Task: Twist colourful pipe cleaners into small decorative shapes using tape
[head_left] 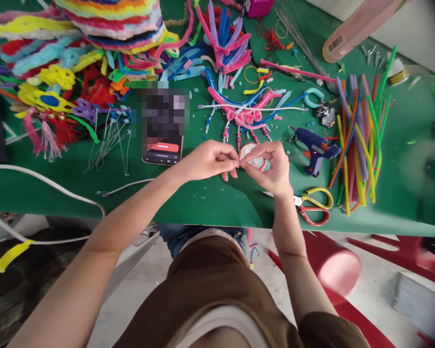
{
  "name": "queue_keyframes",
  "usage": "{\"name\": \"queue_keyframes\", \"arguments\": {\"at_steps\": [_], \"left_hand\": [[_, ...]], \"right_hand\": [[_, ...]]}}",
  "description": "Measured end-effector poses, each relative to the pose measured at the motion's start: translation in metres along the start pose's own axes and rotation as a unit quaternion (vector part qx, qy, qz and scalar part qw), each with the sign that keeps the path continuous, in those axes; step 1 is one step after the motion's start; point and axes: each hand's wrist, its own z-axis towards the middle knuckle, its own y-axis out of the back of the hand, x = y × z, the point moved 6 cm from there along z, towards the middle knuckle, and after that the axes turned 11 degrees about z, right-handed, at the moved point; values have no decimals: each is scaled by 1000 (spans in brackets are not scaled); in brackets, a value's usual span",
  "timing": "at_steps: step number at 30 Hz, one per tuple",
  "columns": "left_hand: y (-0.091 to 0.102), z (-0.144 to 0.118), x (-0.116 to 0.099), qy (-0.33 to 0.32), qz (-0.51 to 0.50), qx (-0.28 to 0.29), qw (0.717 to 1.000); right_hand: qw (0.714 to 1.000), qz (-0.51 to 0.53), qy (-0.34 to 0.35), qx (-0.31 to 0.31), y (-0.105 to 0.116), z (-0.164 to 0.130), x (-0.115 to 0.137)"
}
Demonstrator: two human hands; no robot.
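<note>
A: What is taking up the most room?

B: The green table (210,208) is filling the view, and a heap of bright pipe-cleaner pieces (76,63) is sprawling across its ten o'clock corner. At three o'clock a loose bundle of coloured stems (358,140) is lying in long strands.

A: And nearer the centre?

B: A phone (164,130) is lying at about nine o'clock from the hands, with its screen partly blurred. A blue glue gun (316,149) is resting at three o'clock from them, and scissors (313,205) with yellow and red handles are lying at about four o'clock, just beside the right wrist.

A: What are the hands doing?

B: Both are meeting over the middle of the table. The left hand (206,162) is pinching its thumb and fingertips together at the edge of a small round beaded ornament (253,157). The right hand (271,166) is curling around that ornament from the other side, fingers pressing on its rim.

A: Where is the ornament sitting?

B: Between the two hands, at six o'clock from a pink and white beaded piece (246,113), and seemingly joined to it.
</note>
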Motion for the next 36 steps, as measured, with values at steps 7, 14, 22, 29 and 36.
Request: {"name": "queue_keyframes", "arguments": {"at_steps": [7,14,22,29,36], "left_hand": [[5,-2,-1,8,20,7,1000],[3,-1,3,-11,104,28,994],[2,-1,-4,10,110,-1,994],[2,0,1,-10,127,-6,992],[1,2,3,-29,125,-5,992]], "right_hand": [[998,42,-15,-53,14,2,-4],[996,-86,-32,-25,18,-2,-4],[894,-426,-111,86,35,9,-8],[826,-507,-120,217,19,20,-18],[826,-496,-128,234,15,28,-22]]}}
